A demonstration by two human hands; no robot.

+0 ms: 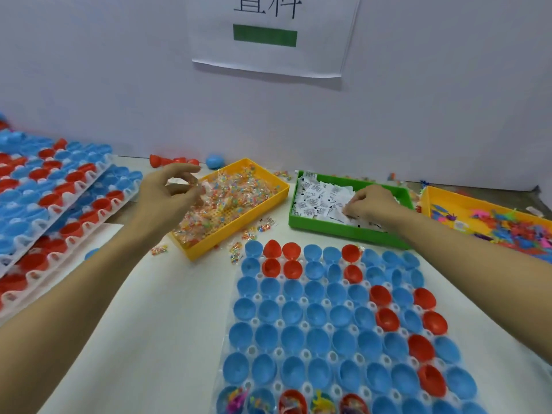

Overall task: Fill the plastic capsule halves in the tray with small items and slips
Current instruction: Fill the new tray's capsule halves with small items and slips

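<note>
Capsule tray (239,297) lower centre, blue and red capsule halves (321,339) mostly bare, only bottom row filled. Step looks like gathering stock. Left hand (167,195) pinching clear packet over yellow bin (239,222), centre. Right hand (370,204) curled into paper slips (316,195) in green bin (343,230), centre right; grasp hidden. Next: carry both down to unfilled cup.

Right hand (369,201) hides the slips (316,195) it grips.
</note>
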